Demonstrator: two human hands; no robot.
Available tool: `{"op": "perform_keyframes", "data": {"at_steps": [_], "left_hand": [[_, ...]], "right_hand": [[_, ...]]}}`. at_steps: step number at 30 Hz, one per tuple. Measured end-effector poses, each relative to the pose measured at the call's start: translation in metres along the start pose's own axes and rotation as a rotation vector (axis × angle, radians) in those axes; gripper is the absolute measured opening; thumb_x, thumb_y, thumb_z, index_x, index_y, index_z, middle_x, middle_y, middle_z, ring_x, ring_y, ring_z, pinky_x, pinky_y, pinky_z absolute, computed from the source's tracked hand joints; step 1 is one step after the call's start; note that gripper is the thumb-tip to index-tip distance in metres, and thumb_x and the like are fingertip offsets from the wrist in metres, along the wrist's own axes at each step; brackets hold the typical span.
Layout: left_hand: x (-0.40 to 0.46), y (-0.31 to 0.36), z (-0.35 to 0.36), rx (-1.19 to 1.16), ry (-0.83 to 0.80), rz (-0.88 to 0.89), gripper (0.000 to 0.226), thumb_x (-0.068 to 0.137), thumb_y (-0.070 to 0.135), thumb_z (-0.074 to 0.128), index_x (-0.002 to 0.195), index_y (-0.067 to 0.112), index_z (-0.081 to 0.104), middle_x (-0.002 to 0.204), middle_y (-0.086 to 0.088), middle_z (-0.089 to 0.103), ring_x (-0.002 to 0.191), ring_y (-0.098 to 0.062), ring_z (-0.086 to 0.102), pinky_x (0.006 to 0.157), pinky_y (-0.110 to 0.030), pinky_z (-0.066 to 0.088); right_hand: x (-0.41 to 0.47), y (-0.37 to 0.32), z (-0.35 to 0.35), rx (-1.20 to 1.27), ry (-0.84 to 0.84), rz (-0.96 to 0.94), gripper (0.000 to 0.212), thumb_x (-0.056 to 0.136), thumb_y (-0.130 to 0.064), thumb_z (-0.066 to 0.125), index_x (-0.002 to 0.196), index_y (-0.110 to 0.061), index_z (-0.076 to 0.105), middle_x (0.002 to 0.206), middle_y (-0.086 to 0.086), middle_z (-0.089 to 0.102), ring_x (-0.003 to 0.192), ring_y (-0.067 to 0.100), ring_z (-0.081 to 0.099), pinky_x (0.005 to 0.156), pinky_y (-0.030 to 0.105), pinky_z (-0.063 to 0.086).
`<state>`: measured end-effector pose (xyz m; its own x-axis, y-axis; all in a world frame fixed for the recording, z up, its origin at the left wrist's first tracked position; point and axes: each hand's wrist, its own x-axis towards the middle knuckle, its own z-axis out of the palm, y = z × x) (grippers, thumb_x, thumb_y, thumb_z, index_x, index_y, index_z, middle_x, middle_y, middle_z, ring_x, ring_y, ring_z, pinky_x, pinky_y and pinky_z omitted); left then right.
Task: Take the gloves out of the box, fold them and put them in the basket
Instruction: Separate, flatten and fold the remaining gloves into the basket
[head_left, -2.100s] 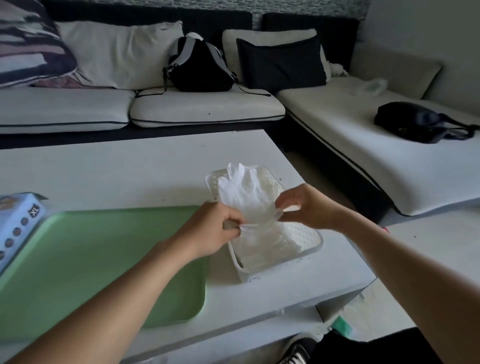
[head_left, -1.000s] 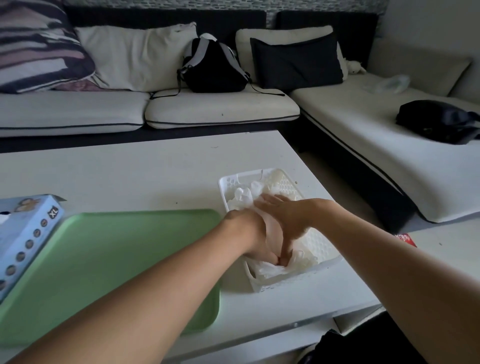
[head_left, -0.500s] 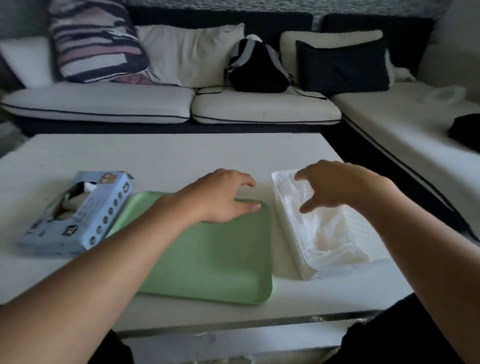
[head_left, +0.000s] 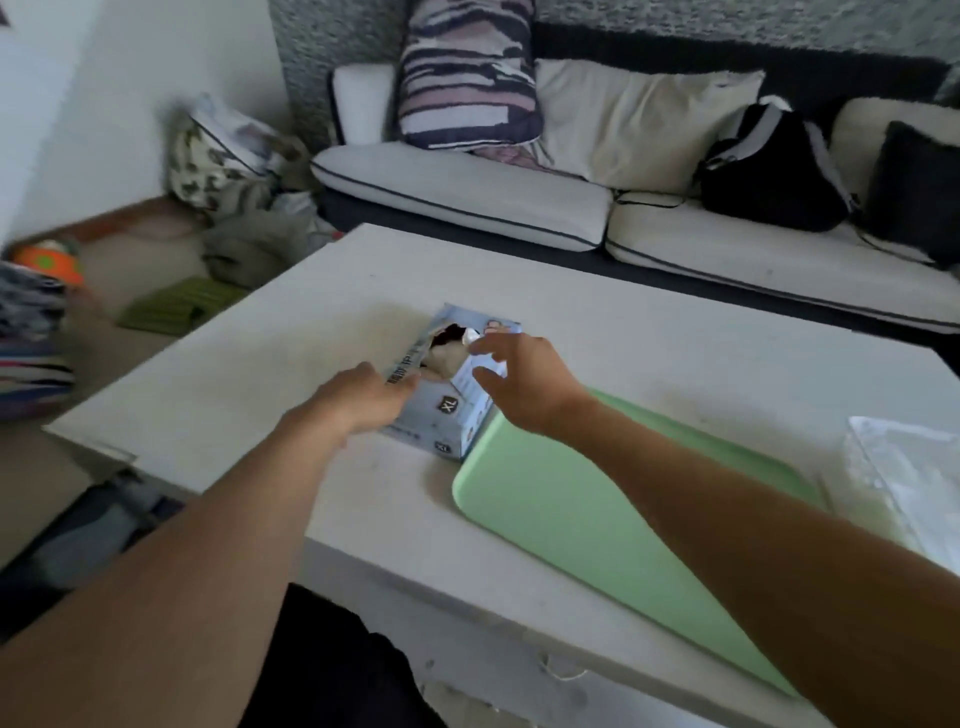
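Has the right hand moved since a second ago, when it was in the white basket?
Yes. The right hand has left the basket, crossed the green tray leftward, and now reaches over the glove box.

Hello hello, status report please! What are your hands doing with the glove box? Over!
Left hand touching glove box side, fingers straight. Right hand open above the torn opening, holding nothing. Green tray beside box; nothing blocking.
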<state>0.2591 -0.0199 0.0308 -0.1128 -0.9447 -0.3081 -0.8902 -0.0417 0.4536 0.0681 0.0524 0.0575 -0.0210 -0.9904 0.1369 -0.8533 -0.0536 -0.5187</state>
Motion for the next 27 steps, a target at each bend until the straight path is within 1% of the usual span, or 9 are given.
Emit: {"op": "perform_keyframes", "data": {"at_steps": [3, 5, 7, 9, 13, 16, 20, 23, 27], "left_hand": [[0.009, -0.002, 0.008, -0.302, -0.123, -0.108, 0.071, 0.098, 0.064, 0.048, 0.139, 0.006, 0.047, 0.125, -0.013, 0.054, 0.084, -0.037, 0.071, 0.072, -0.044, 0.063], [0.019, 0.0, 0.015, -0.524, -0.158, -0.146, 0.064, 0.095, 0.057, 0.06, 0.135, 0.008, 0.049, 0.128, -0.009, 0.053, 0.083, -0.035, 0.07, 0.065, -0.04, 0.063], [0.03, 0.003, 0.023, -0.638, -0.09, -0.162, 0.062, 0.085, 0.041, 0.078, 0.128, 0.005, 0.052, 0.121, -0.009, 0.058, 0.092, -0.034, 0.069, 0.066, -0.042, 0.063], [0.034, 0.01, 0.028, -0.714, -0.022, -0.177, 0.057, 0.08, 0.027, 0.081, 0.123, 0.007, 0.05, 0.117, -0.012, 0.059, 0.098, -0.033, 0.067, 0.058, -0.041, 0.061], [0.038, 0.021, 0.032, -0.907, -0.098, -0.2, 0.06, 0.082, 0.009, 0.082, 0.127, 0.012, 0.043, 0.121, -0.014, 0.056, 0.101, -0.031, 0.059, 0.06, -0.041, 0.052], [0.04, 0.026, 0.028, -0.958, -0.062, -0.141, 0.054, 0.078, 0.004, 0.084, 0.117, 0.017, 0.049, 0.117, -0.011, 0.061, 0.096, -0.027, 0.061, 0.07, -0.04, 0.052], [0.04, 0.029, 0.026, -0.941, 0.037, 0.004, 0.06, 0.074, 0.007, 0.088, 0.117, 0.024, 0.05, 0.115, -0.007, 0.062, 0.096, -0.023, 0.064, 0.076, -0.038, 0.056], [0.043, 0.028, 0.026, -0.924, 0.095, 0.064, 0.054, 0.077, 0.017, 0.088, 0.117, 0.025, 0.053, 0.116, -0.006, 0.064, 0.094, -0.022, 0.063, 0.073, -0.035, 0.05], [0.047, 0.033, 0.021, -0.89, 0.208, 0.081, 0.035, 0.094, 0.034, 0.07, 0.125, 0.023, 0.056, 0.118, -0.005, 0.065, 0.1, -0.024, 0.065, 0.085, -0.04, 0.056]], "right_hand": [[0.054, -0.011, 0.008, -0.073, -0.049, 0.096, 0.027, 0.095, -0.024, 0.06, 0.119, -0.014, 0.069, 0.117, 0.008, 0.069, 0.101, 0.028, 0.064, 0.09, 0.039, 0.053], [0.08, -0.009, 0.015, -0.273, -0.232, 0.112, 0.04, 0.091, -0.043, 0.065, 0.115, -0.011, 0.067, 0.112, 0.007, 0.065, 0.1, 0.027, 0.06, 0.083, 0.035, 0.051], [0.094, -0.007, 0.026, -0.451, -0.372, 0.102, 0.056, 0.084, -0.061, 0.066, 0.119, -0.018, 0.065, 0.115, 0.003, 0.065, 0.108, 0.025, 0.059, 0.092, 0.036, 0.048], [0.106, 0.0, 0.037, -0.511, -0.406, 0.095, 0.063, 0.081, -0.054, 0.07, 0.132, -0.019, 0.059, 0.119, 0.0, 0.066, 0.114, 0.025, 0.06, 0.102, 0.042, 0.046], [0.116, 0.008, 0.034, -0.56, -0.54, 0.182, 0.057, 0.08, -0.038, 0.073, 0.128, -0.009, 0.061, 0.089, 0.001, 0.066, 0.078, 0.019, 0.061, 0.076, 0.03, 0.053], [0.117, 0.008, 0.025, -0.604, -0.626, 0.277, 0.029, 0.092, -0.028, 0.065, 0.113, -0.013, 0.052, 0.099, 0.0, 0.056, 0.09, 0.02, 0.055, 0.089, 0.034, 0.053], [0.108, 0.016, 0.027, -0.592, -0.425, 0.257, 0.018, 0.088, -0.037, 0.055, 0.098, -0.022, 0.053, 0.081, -0.003, 0.056, 0.081, 0.022, 0.057, 0.079, 0.034, 0.052], [0.099, 0.03, 0.034, -0.403, -0.232, 0.314, 0.019, 0.077, -0.035, 0.062, 0.089, -0.027, 0.049, 0.084, -0.003, 0.059, 0.089, 0.026, 0.062, 0.078, 0.037, 0.045], [0.084, 0.039, 0.027, 0.017, -0.087, 0.341, 0.059, 0.08, -0.026, 0.076, 0.132, -0.018, 0.05, 0.096, -0.005, 0.056, 0.086, 0.016, 0.055, 0.069, 0.029, 0.044]]}}
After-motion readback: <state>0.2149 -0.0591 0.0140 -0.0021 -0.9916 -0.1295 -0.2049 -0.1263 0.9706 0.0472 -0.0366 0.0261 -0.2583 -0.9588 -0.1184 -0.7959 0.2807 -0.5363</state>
